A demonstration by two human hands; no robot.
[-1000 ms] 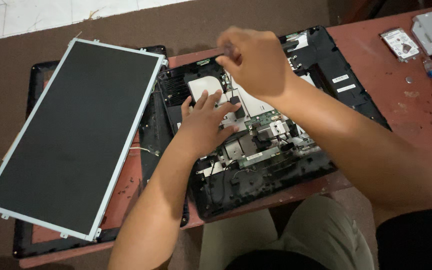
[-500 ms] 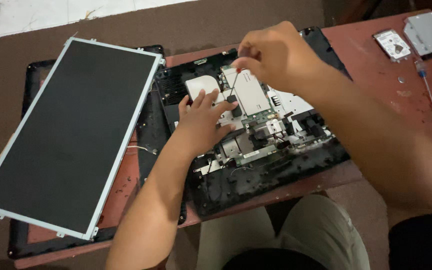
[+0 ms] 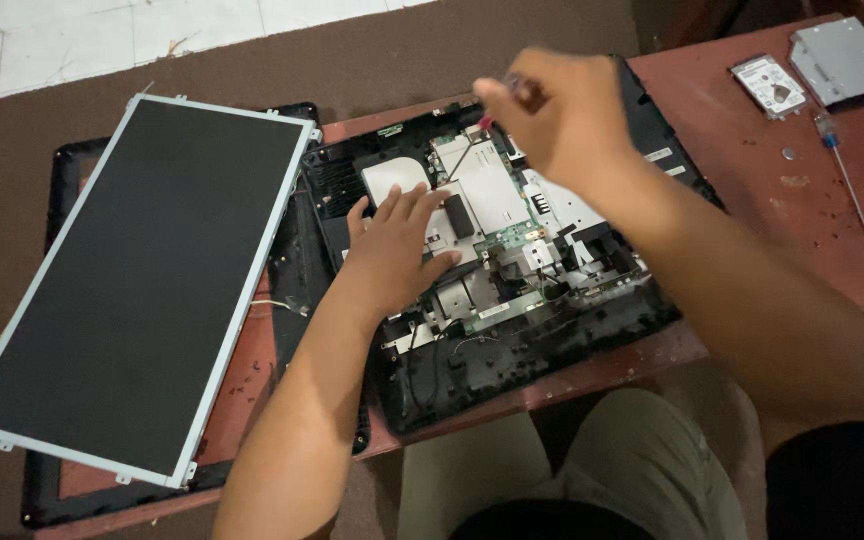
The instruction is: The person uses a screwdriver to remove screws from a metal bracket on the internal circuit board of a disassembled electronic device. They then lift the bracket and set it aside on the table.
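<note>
Now right hand (image 3: 562, 115) raised | screwdriver (image 3: 462, 155) tip on board (image 3: 492, 190); left hand (image 3: 397, 245) unmoved

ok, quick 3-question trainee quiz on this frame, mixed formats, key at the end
1. True or false: the left hand rests flat on the parts inside the opened computer chassis.
2. What does the right hand hold? A) pliers B) a thin screwdriver C) a cable
3. Fill in: the detached screen panel lies to the ___ of the chassis.

Key: 1 true; 2 B; 3 left. Another screwdriver, blue-handled, lies unused on the red table near a hard drive.
</note>
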